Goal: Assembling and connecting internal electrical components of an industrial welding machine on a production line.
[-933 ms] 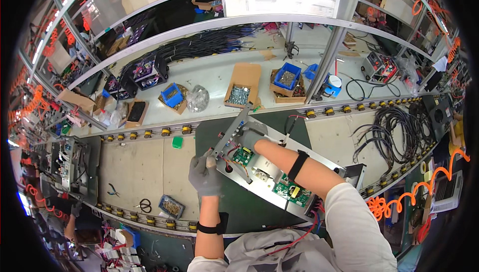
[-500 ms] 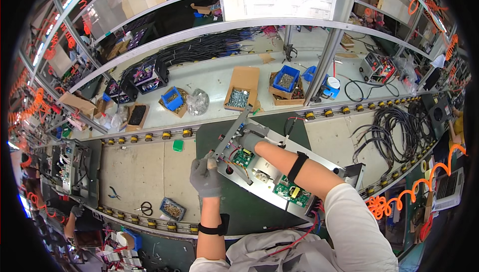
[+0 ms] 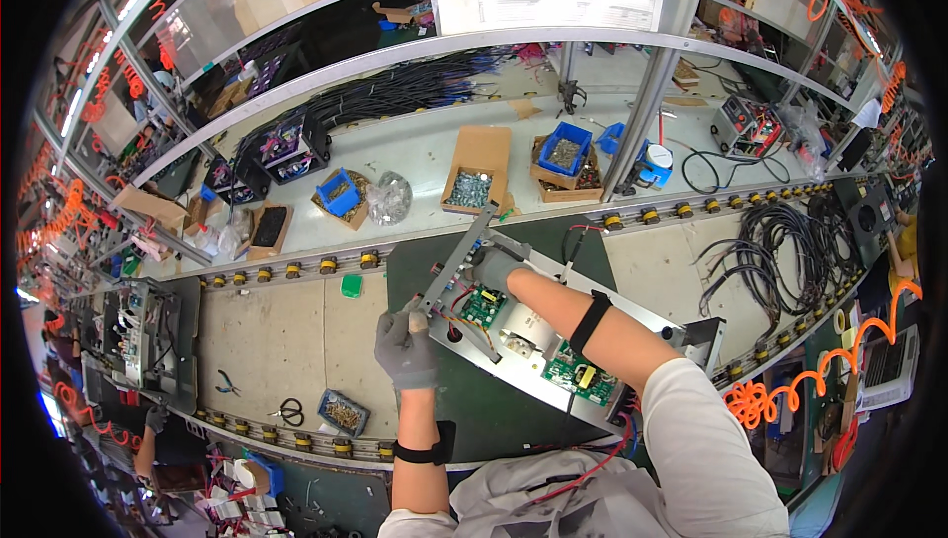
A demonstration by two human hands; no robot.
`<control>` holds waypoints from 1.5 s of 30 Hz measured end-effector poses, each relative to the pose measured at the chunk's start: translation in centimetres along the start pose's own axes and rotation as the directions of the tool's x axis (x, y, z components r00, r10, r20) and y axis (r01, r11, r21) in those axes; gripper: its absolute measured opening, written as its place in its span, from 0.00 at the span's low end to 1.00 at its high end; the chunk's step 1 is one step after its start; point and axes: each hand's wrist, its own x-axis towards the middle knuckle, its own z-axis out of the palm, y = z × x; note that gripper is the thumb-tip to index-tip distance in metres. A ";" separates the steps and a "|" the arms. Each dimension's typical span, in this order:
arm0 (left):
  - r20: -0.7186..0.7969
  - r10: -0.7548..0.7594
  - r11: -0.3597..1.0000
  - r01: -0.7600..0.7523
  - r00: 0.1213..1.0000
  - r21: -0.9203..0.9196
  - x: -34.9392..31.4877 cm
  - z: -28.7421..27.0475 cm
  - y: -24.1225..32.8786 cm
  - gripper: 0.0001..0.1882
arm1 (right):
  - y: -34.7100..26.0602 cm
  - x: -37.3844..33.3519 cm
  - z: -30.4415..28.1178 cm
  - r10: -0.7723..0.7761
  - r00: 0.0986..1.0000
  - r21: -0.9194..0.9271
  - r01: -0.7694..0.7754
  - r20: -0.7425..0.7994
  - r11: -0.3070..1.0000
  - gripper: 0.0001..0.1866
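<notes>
My left hand (image 3: pixel 406 348) grips the near end of one grey panel (image 3: pixel 456 264); my right hand (image 3: pixel 494 269) reaches behind it, fingers hidden, so I cannot tell its grip. The single chassis (image 3: pixel 513 368) sits askew on a green mat (image 3: pixel 474 415), two green boards (image 3: pixel 482 309) showing, my right forearm (image 3: pixel 558 311) covering part. Leftward lie one tray (image 3: pixel 336 425) of small parts, one scissors (image 3: pixel 283 413), one pliers (image 3: pixel 227 382), one green block (image 3: pixel 352 286). Farther, the bench (image 3: pixel 420 168) carries two blue bins (image 3: pixel 558 171) and one open carton (image 3: pixel 483 146); a post (image 3: pixel 644 109) rises at its front edge.
</notes>
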 end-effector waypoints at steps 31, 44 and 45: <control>-0.027 -0.029 0.999 0.030 0.999 0.035 0.3 0.5 -0.6 0.16 | -0.6 -0.4 0.1 0.082 0.987 -0.111 -0.098 -0.141 0.989 0.16; -0.028 -0.046 0.996 0.044 0.999 -0.078 0.2 0.7 0.1 0.16 | -0.1 0.8 0.6 -0.029 0.994 -0.259 0.001 -0.105 0.966 0.18; -0.043 -0.035 0.996 0.031 0.998 -0.089 0.2 0.7 0.0 0.16 | 0.0 0.8 0.6 -0.061 0.994 -0.202 0.041 -0.096 0.979 0.18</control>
